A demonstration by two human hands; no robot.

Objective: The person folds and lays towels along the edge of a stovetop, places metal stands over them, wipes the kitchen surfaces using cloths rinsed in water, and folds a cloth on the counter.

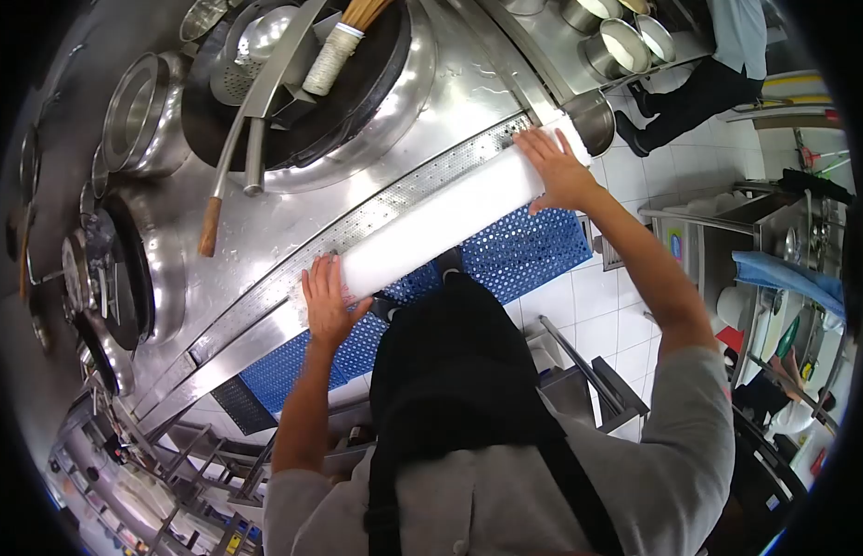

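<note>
White roll (441, 222) with hands (329, 315) (563, 176) at both ends

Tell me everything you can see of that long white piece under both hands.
The long white piece is smooth-looking and straight-sided, with faint reddish marks near its left end; I can't tell whether it is cloth or plastic. It lies lengthwise along the front edge of the steel counter, beside the perforated strip. The left hand touches one end, the right hand the other.
</note>
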